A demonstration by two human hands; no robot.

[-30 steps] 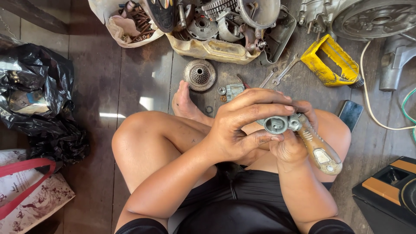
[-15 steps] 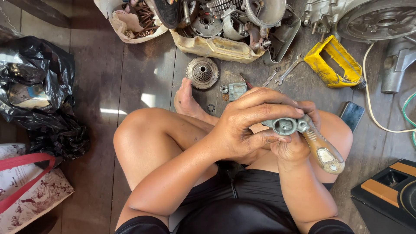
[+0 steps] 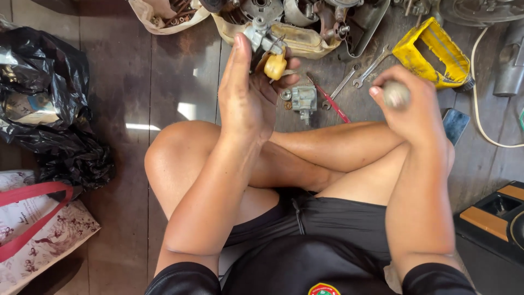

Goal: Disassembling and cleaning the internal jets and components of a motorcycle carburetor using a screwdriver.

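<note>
On the wooden floor [image 3: 164,65] we sat with crossed legs, and both our hands were raised above the knees. Our left hand [image 3: 248,95] was closed around a small grey metal part with a yellow float [image 3: 274,64], held up in front of us with the thumb side toward the camera; the grey metal body [image 3: 259,35] of the part stood out above the fingers. Our right hand [image 3: 412,106] was closed around a rounded grey handle [image 3: 395,94], of which we saw only the end, so we could not tell what tool it was. The two hands were well apart.

Between the hands, on the floor, lay a grey metal carburettor body [image 3: 303,101], and just beside it a red-handled screwdriver [image 3: 334,106] and two wrenches [image 3: 357,76]. Near the right hand was a yellow plastic container [image 3: 431,54] and a dark phone [image 3: 454,124]. At the top of the view a cream tray [image 3: 305,46] held engine parts. To the left was a black plastic bag [image 3: 49,109] and below it a printed bag with red handles [image 3: 38,229].
</note>
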